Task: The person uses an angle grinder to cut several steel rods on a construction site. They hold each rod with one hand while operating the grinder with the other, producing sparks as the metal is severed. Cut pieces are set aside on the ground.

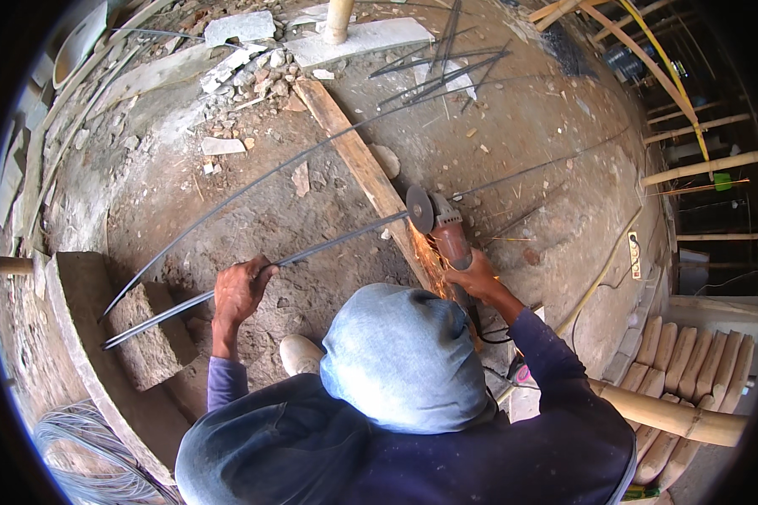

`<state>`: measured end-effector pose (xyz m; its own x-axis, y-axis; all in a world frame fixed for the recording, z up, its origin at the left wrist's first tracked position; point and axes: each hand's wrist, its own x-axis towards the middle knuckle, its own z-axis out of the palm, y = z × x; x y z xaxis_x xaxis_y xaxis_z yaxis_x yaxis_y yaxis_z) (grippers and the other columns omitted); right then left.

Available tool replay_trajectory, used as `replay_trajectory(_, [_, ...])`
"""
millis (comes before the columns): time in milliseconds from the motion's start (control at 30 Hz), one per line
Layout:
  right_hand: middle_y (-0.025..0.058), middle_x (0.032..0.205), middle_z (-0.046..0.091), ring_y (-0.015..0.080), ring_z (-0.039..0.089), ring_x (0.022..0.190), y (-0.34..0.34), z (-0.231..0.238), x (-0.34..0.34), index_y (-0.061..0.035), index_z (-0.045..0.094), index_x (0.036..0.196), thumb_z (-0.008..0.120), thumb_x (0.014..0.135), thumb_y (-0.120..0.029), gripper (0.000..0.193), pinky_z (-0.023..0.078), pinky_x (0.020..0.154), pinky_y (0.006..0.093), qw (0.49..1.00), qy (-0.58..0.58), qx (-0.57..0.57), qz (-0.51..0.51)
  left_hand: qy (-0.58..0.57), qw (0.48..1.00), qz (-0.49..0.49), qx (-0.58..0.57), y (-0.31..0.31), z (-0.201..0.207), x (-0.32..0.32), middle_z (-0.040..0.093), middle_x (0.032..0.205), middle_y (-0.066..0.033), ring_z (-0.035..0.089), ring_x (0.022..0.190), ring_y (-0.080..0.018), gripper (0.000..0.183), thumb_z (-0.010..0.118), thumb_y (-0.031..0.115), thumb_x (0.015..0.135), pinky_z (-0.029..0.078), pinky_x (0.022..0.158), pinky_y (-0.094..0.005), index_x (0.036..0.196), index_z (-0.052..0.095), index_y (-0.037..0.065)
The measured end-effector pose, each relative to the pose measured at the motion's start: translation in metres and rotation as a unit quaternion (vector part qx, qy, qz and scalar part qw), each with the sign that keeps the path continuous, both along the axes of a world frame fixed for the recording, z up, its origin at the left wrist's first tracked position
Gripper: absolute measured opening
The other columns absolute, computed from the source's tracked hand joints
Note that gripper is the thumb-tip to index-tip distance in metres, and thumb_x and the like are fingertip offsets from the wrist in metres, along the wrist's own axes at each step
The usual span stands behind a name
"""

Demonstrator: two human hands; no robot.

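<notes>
My left hand (242, 290) is closed around a few thin grey metal rods (337, 242). Their near-left ends lie over a concrete block (152, 337), and the far part rests across a wooden plank (358, 164). An angle grinder (451, 241) with a reddish-brown body is gripped in my right hand (475, 278). Its grey disc (419, 209) stands upright at the rods, over the plank. Orange sparks (434, 265) spray from there back toward my right hand. Whether the disc has gone through any rod cannot be made out.
Beyond the plank lie a rubble pile (265, 76) and dark rods (446, 71). Another long rod (227, 202) curves across the dirt. At right are a socket strip (635, 255) with cables, a bamboo pole (674, 414) and stacked long pieces (691, 362). A wire coil (84, 446) lies lower left.
</notes>
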<state>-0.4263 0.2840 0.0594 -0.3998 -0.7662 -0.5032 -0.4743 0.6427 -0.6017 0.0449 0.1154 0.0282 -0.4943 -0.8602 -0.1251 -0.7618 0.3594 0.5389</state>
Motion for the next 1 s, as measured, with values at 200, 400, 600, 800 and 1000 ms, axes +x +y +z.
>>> replay_trajectory(200, [0.0112,0.099,0.074,0.0192,0.073,0.085,-0.003,-0.013,-0.009,0.0031,0.064,0.124,0.086,0.077,-0.018,0.056,0.060,0.077,0.0375,0.995,-0.096,0.007,0.000,-0.002,1.000,-0.002,-0.005,0.001,0.001,-0.001,0.075,0.082,-0.0151,0.073,0.079,-0.0408,0.028,0.072,0.041,0.105,0.054,0.070,-0.0509,0.106,0.076,0.013])
replay_trajectory(400, [0.0098,0.096,0.075,0.0199,0.072,0.086,0.003,-0.009,-0.005,0.0009,0.070,0.120,0.088,0.076,-0.021,0.052,0.059,0.080,0.0385,0.999,-0.031,-0.018,-0.012,-0.005,1.000,-0.001,-0.003,0.000,0.000,0.000,0.075,0.082,-0.0152,0.073,0.080,-0.0410,0.028,0.073,0.041,0.104,0.054,0.070,-0.0510,0.105,0.075,0.013])
replay_trajectory(600, [0.0097,0.100,0.075,0.0188,0.072,0.083,-0.002,-0.008,-0.005,0.0015,0.069,0.120,0.087,0.078,-0.019,0.050,0.059,0.076,0.0383,0.997,-0.083,0.003,-0.002,-0.004,1.000,-0.004,-0.001,0.000,0.000,0.000,0.074,0.082,-0.0154,0.073,0.080,-0.0413,0.029,0.072,0.041,0.105,0.054,0.071,-0.0513,0.104,0.074,0.013])
replay_trajectory(800, [0.0100,0.100,0.076,0.0188,0.072,0.082,0.001,-0.013,-0.004,0.0013,0.070,0.118,0.087,0.078,-0.019,0.049,0.059,0.075,0.0380,0.996,-0.073,-0.024,-0.043,0.003,1.000,0.002,-0.005,0.001,-0.002,0.001,0.074,0.081,-0.0158,0.072,0.079,-0.0412,0.030,0.072,0.043,0.105,0.053,0.071,-0.0516,0.104,0.074,0.013])
replay_trajectory(1000, [0.0095,0.100,0.075,0.0198,0.072,0.083,0.004,-0.015,-0.006,0.0009,0.069,0.120,0.088,0.076,-0.021,0.052,0.059,0.078,0.0387,0.994,-0.095,0.026,-0.047,-0.002,1.000,0.004,-0.001,0.001,-0.003,0.001,0.073,0.079,-0.0157,0.072,0.078,-0.0410,0.031,0.072,0.043,0.104,0.053,0.070,-0.0518,0.104,0.074,0.013])
